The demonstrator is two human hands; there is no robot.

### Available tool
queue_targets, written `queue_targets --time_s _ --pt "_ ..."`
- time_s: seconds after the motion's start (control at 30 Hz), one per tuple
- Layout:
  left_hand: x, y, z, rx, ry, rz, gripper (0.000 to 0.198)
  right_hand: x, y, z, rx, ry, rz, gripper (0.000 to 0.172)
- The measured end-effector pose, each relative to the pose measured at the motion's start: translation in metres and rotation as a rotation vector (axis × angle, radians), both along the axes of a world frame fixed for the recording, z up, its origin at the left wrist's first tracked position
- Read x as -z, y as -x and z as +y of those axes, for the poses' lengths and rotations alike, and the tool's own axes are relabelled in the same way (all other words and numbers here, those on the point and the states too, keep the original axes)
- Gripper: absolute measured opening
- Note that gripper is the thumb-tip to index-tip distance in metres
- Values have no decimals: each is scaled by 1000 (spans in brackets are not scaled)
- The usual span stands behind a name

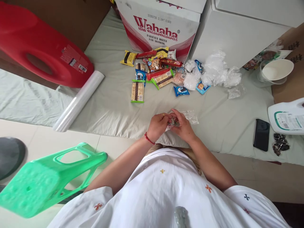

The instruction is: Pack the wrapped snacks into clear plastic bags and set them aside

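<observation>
Close to the bed-like surface's front edge, my left hand and my right hand meet around a small packet in clear plastic. The fingers of both hands are closed on it and cover most of it, so its kind is hidden. From behind my right hand a flat piece of clear film sticks out onto the cloth. Beyond the hands lies a heap of wrapped snacks, with a green-ended snack bar at its near left. Crumpled clear-wrapped bundles sit on its right.
A Wahaba-style water carton, printed "Wahaha", stands behind the snacks. Left are a red jug, a roll of clear film and a green stool. Right are a paper cup, white bottle, phone and keys.
</observation>
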State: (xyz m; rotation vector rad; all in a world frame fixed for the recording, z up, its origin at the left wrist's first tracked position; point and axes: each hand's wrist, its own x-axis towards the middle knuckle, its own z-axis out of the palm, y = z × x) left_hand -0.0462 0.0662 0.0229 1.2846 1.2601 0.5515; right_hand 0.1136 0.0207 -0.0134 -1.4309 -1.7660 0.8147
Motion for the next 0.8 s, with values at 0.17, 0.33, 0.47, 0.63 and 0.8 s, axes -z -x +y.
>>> queue_targets --time_s 0.17,0.33,0.47,0.63,0.8 --pt "8 1 -10 148 -344 263 39 1 -25 -1 103 17 141 51" --pt "2 -1 -14 266 -414 530 42 2 -70 11 355 -149 -284 51" --pt "-1 3 -1 308 -483 651 40 9 -83 23 270 9 -412 39" --pt "12 12 20 223 -378 579 88 -2 -78 32 236 105 -147 26" --pt "15 7 30 342 -248 501 63 -20 -78 32 263 352 -21 46"
